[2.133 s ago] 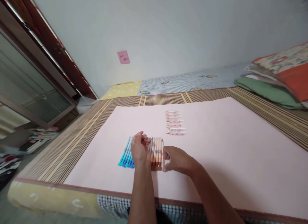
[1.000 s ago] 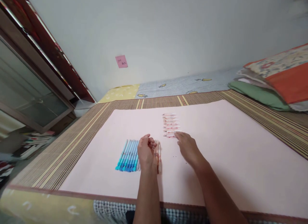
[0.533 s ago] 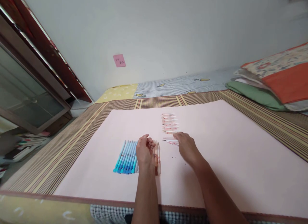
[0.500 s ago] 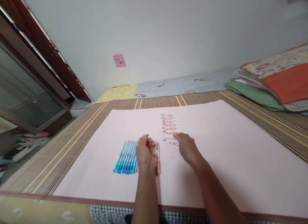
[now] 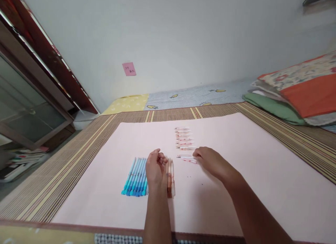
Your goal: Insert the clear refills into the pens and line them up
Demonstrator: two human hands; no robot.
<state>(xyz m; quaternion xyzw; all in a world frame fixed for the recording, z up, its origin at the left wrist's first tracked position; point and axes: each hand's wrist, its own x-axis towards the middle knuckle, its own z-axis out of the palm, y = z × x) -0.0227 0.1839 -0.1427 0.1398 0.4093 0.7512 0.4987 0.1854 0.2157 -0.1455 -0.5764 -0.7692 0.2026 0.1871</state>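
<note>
A row of blue pens (image 5: 134, 177) lies side by side on a pale pink sheet (image 5: 249, 174). Orange pens (image 5: 170, 177) lie right beside them, partly hidden behind my left hand (image 5: 155, 169). That hand rests curled over the middle of the pen row, fingers closed; what it holds is hidden. Farther back, a column of small white and pink pen refills (image 5: 183, 138) lies crosswise. My right hand (image 5: 210, 162) pinches the end of the nearest refill (image 5: 187, 159), which sits a little apart from the column.
The pink sheet covers a striped woven mat (image 5: 65, 167) on a bed. Folded bedding and pillows (image 5: 296, 93) are stacked at the right. A glass-door cabinet (image 5: 28, 97) and books on the floor (image 5: 18, 160) are at the left. A pink note (image 5: 128, 68) sticks to the wall.
My right hand left the orange pens, reached to the refill column and drew the nearest refills toward me. My left hand stayed on the pen row.
</note>
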